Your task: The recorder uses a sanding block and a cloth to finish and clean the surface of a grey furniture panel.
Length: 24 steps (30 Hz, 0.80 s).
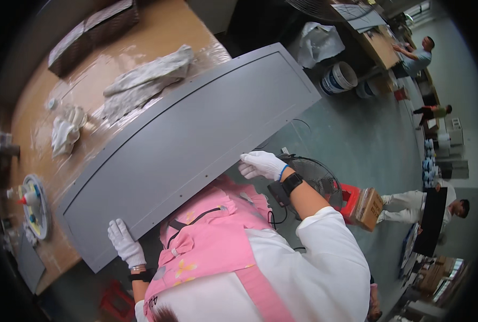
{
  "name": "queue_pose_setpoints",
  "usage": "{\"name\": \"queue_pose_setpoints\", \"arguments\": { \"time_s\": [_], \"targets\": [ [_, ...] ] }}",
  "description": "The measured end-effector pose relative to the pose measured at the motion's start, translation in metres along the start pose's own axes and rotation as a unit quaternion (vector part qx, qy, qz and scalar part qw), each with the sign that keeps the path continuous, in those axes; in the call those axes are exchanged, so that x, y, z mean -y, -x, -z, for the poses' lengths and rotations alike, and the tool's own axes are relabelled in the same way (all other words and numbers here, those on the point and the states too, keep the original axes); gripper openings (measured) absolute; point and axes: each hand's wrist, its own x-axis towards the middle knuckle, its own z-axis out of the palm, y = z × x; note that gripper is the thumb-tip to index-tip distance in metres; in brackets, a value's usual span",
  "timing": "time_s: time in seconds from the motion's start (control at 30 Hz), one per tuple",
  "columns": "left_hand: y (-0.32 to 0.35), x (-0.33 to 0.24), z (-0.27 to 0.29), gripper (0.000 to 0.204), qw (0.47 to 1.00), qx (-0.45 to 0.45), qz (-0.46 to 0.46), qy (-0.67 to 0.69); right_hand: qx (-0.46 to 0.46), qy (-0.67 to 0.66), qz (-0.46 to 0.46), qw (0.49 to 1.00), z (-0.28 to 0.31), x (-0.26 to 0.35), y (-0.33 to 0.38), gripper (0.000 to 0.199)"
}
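Note:
A long grey panel (pixel 190 129) with one curved edge and a dark groove inside its border lies slantwise over the table's near edge. Small dark dots, perhaps holes or screws, run along its straight near edge. My left hand (pixel 125 242), in a white glove, rests with fingers stretched out on the panel's near left end; its thumb is hidden. Farther right, my right hand (pixel 262 165), also gloved in white, has its fingers bent together at the straight edge. They seem to pinch that edge; whether something small is between the fingertips cannot be seen.
The film-covered table (pixel 158 27) holds a grey cloth (pixel 147 80), a crumpled white glove (pixel 67 131) and a round tray (pixel 37 206) with bottles. A floor fan (pixel 317 180), a red stool (pixel 349 201) with a carton, and a bucket (pixel 339 78) stand rightward. Several people work beyond.

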Motion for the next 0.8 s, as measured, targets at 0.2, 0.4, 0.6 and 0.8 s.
{"name": "queue_pose_setpoints", "arguments": {
  "time_s": [0.2,0.4,0.6,0.8],
  "targets": [
    [-0.002,0.002,0.017,0.082,0.996,0.078,0.019,-0.038,0.029,-0.126,0.049,0.99,0.024,-0.003,-0.006,0.052],
    [-0.015,0.026,0.08,0.08,0.997,0.066,-0.033,0.017,0.088,-0.202,0.139,0.965,0.036,0.019,0.018,0.042],
    [-0.025,0.02,0.112,0.06,0.998,-0.021,-0.049,0.02,0.091,-0.226,0.189,0.951,0.025,0.039,0.031,0.036],
    [-0.028,0.015,0.125,0.055,0.998,-0.038,-0.038,0.018,0.096,-0.234,0.221,0.942,0.021,0.039,0.032,0.031]
  ]
}}
